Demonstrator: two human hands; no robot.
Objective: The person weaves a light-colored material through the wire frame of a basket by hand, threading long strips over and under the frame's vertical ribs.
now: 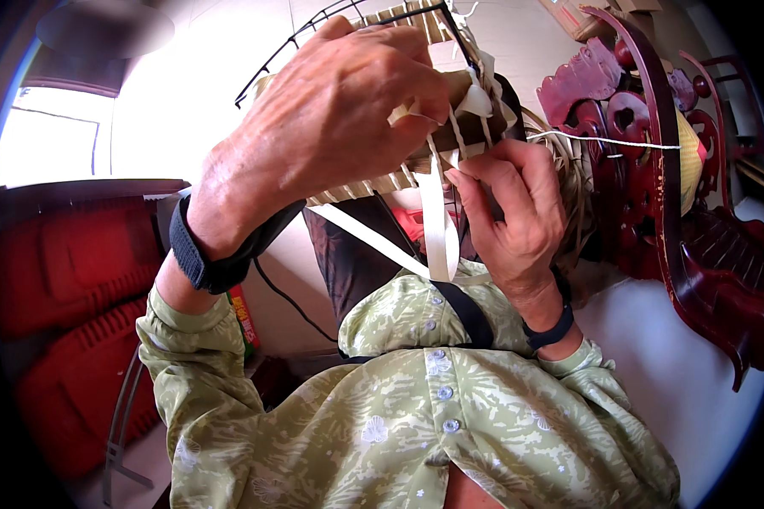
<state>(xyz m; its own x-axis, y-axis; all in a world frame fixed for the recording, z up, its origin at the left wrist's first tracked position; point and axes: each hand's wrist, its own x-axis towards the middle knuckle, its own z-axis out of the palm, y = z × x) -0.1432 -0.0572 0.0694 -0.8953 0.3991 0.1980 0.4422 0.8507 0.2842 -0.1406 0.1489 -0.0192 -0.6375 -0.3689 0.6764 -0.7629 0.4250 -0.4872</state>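
Observation:
A black wire frame (292, 40) with white cords strung across it and pale flat strips woven through is up in front of me. My left hand (335, 119) lies over its near side, fingers bent and closed; a bit of pale strip pokes out between them. On the right edge of the weave, my right hand (518, 204) pinches thumb and forefinger together at a strip beside the cords. A long pale flat strip (437, 225) hangs in a loop below the weave, between my hands. What lies under my left palm is hidden.
A dark red carved wooden chair (666, 170) is at the right, with a white cord (607, 142) running to it. Dried strands (573, 182) hang beside the frame. Red cushioned seating (81, 263) stands at the left, and a black cable (289, 297) crosses the floor.

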